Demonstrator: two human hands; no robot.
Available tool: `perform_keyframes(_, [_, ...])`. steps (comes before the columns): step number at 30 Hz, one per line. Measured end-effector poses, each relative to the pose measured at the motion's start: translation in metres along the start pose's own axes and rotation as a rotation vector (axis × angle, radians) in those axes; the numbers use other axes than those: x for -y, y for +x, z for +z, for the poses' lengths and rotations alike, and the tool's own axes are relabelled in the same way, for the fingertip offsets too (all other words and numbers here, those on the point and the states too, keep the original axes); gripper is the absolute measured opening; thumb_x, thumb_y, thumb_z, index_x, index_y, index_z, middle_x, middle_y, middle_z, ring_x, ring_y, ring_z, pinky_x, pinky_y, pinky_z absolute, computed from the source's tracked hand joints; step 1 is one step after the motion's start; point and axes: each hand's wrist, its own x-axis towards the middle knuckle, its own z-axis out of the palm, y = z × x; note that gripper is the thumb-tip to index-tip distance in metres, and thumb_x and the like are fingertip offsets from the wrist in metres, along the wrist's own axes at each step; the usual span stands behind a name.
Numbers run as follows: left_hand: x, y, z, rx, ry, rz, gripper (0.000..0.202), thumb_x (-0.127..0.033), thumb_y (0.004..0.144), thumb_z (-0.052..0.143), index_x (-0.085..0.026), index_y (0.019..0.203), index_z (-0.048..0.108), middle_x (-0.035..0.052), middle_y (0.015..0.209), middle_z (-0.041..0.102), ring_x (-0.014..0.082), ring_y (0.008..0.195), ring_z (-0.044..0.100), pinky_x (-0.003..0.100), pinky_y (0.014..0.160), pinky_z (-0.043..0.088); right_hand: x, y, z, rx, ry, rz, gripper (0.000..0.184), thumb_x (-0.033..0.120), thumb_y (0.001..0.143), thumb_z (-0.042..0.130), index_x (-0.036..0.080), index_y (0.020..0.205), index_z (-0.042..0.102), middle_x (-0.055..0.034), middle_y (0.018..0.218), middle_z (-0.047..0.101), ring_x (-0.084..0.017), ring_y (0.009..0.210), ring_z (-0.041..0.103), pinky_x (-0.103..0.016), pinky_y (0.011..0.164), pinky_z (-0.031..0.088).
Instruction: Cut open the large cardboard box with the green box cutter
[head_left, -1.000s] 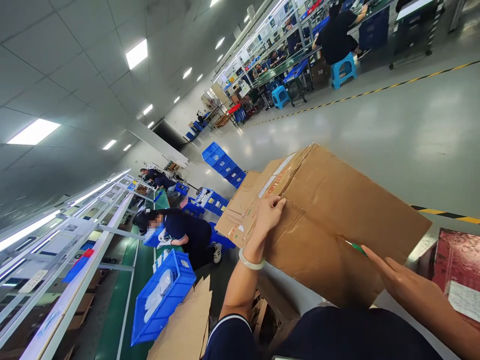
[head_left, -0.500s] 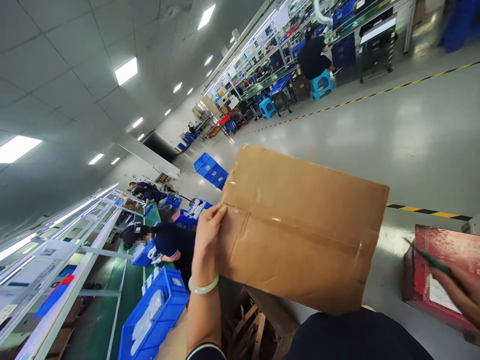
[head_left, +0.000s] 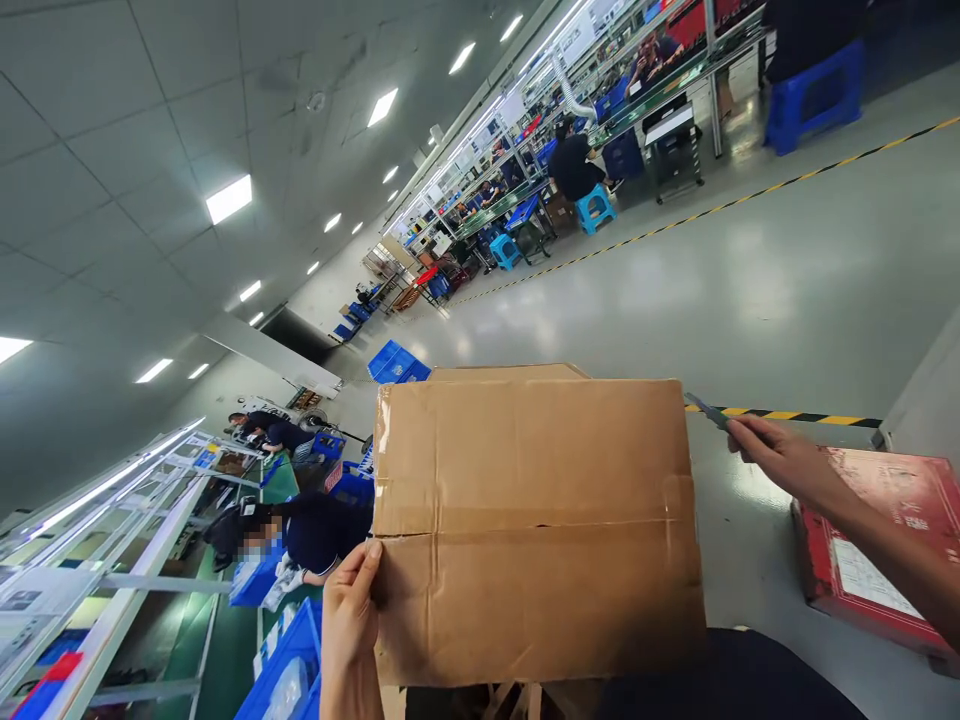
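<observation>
My left hand [head_left: 351, 630] grips the taped brown cardboard box [head_left: 536, 530] by its edge; my right hand [head_left: 780, 462] pinches a thin green-handled blade [head_left: 709, 411] just beside it.

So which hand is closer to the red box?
Right. The right hand, holding a thin tool, hovers just left of the red box; the left hand grips the cardboard box, far across.

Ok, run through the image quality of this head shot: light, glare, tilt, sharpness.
Head view: strongly tilted, wide-angle bend at the edges; bright ceiling panels glare on the glossy floor; cardboard box evenly lit and sharp, its tape shiny; left hand crisp, right hand slightly soft; far workbenches too small for detail.
</observation>
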Motion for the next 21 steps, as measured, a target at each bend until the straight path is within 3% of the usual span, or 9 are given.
perform_keyframes(10, [0.018,-0.018,-0.019,-0.094,-0.090,-0.054,0.044,-0.052,0.046,0.093,-0.022,0.074,0.078,-0.0021,0.070,0.070,0.0100,0.068,0.057,0.014,0.064,0.046,0.007,-0.006,0.036,0.037,0.175,0.016,0.051,0.069,0.091,0.034,0.025,0.071,0.050,-0.0001,0.061,0.046,-0.016,0.056,0.043,-0.032,0.053,0.034])
perform_keyframes(21, [0.031,-0.015,-0.019,-0.077,-0.112,-0.091,0.045,-0.051,0.048,0.093,-0.022,0.080,0.079,-0.0008,0.074,0.072,0.0121,0.071,0.060,0.017,0.068,0.048,0.007,-0.006,0.044,-0.003,0.189,0.095,0.054,0.073,0.088,0.039,0.024,0.066,0.048,0.0011,0.058,0.041,-0.015,0.055,0.038,-0.032,0.054,0.031])
